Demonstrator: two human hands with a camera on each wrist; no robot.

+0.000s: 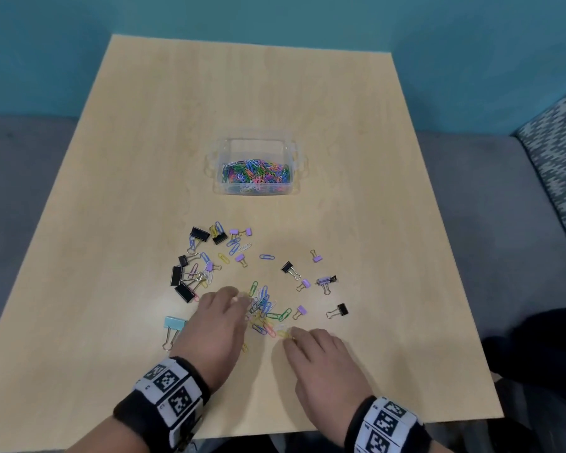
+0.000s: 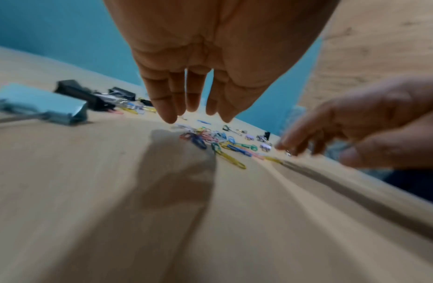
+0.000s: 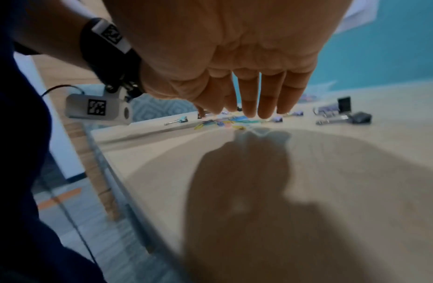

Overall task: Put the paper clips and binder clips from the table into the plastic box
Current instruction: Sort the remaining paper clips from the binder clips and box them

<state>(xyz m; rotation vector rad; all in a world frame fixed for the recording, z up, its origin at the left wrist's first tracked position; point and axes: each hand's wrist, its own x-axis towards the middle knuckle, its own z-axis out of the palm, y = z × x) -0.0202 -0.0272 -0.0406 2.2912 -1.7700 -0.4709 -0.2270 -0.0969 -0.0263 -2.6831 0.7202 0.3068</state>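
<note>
The table [image 1: 356, 132] fills the middle of the head view. The box [image 1: 255, 148] sits just above centre, clear plastic, no lid on it, its floor already covered with coloured paper clips. Below it, in the lower middle of the frame, the rest lie scattered: black binder clips [image 1: 199, 234] toward the left, a pale blue one [image 1: 174, 323] at lower left beside the left wrist, small purple ones on the right, and a dense heap of paper clips [image 1: 264, 308] between the two hands.

The left hand [image 1: 218, 322] lies palm down at the heap's left edge, fingers straight and slightly apart, holding nothing. The right hand [image 1: 321, 358] comes in from the lower right, fingers extended and loosely spread, tips at a yellow clip on the heap's near edge; it grips nothing that I can see.

The paper clips look light, thin and slick on the smooth top, and they tangle, so they should rake together and lift in a cupped bunch more easily than one by one. The binder clips are stiffer and bulkier; pinching the body or a wire handle should do.

No brand or readable writing shows; the wrist bands [image 1: 389, 423] carry only black-and-white square code markers
</note>
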